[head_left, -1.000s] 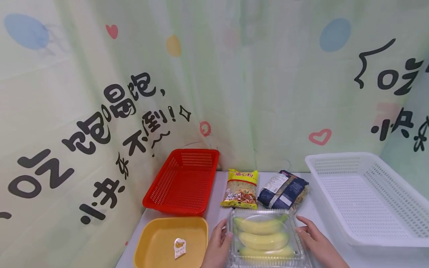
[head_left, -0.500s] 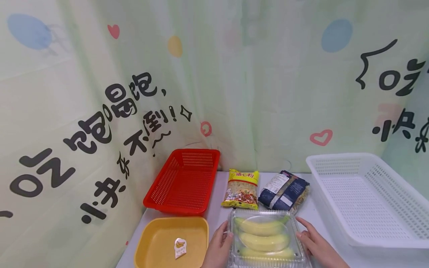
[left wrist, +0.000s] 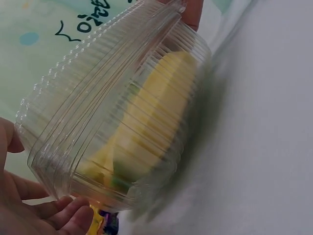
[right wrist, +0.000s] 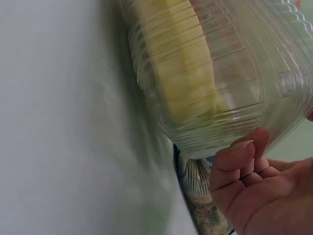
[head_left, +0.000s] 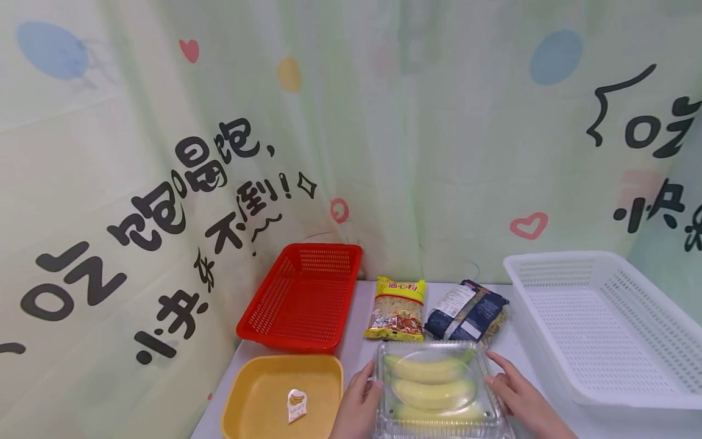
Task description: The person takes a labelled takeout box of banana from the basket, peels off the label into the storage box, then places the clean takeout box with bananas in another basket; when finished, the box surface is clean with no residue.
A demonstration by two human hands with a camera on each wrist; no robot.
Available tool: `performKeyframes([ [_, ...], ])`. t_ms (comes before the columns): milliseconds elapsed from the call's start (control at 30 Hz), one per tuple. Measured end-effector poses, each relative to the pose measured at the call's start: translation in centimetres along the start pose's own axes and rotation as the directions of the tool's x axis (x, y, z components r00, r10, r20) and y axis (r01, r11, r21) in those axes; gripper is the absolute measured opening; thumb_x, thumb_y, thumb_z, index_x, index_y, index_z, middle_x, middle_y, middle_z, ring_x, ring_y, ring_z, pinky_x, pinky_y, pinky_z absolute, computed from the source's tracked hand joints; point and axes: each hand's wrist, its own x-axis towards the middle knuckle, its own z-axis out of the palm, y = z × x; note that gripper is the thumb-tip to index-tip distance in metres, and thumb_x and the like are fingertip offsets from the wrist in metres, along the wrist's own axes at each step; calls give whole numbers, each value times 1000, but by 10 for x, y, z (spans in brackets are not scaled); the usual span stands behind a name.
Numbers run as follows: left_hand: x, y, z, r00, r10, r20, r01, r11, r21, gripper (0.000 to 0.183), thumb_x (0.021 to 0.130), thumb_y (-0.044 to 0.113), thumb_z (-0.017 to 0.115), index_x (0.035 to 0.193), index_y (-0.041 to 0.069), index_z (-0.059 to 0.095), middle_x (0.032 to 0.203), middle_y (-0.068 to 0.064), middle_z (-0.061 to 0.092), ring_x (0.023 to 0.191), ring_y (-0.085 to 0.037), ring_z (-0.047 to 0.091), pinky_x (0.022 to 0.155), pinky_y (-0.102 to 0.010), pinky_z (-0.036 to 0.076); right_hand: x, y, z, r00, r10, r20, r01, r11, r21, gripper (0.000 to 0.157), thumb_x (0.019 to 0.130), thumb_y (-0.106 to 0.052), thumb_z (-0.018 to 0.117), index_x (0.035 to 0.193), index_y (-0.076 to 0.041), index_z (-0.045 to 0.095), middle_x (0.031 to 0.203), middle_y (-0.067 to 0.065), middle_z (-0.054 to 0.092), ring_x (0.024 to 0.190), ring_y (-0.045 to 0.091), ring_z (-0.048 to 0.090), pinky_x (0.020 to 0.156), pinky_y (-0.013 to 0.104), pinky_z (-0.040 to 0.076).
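Observation:
A clear plastic clamshell box (head_left: 433, 346) with its lid down sits between the hands at the front of the table. Several bananas (head_left: 433, 393) show through the lid. My left hand (head_left: 358, 403) holds the box's left side, thumb near the lid and fingers at the rim, as the left wrist view shows. On the opposite side my right hand (head_left: 521, 393) grips the box's edge. In the right wrist view the fingers (right wrist: 239, 159) are curled under the rim. Beneath the box lies the white table surface (left wrist: 264, 137).
A red basket (head_left: 304, 347) and a yellow tray (head_left: 237, 396) with a banana label (head_left: 297, 406) stand left. Behind the box lie a yellow pasta bag (head_left: 396, 308) and a dark blue bag (head_left: 466, 312). A white basket (head_left: 548, 360) stands right. A printed curtain (head_left: 439, 152) hangs behind.

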Motion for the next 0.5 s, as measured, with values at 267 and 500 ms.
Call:
performKeyframes([
  [267,-4,15,-16,994,111,7,-111,994,-5,57,100,39,53,149,10,44,143,-12,53,122,-30,58,101,-48,51,-1,-30,-5,999,-1,-53,4,998,56,61,104,-35,47,155,-10,22,81,2,52,60,7,46,58,23,46],
  [500,-3,30,-35,991,136,-1,-136,991,-15,53,100,37,54,149,17,46,142,-9,54,119,-25,59,100,-48,50,11,-60,-8,994,-76,-76,81,994,68,59,104,-33,47,154,-11,25,96,10,60,77,11,60,69,29,56],
])
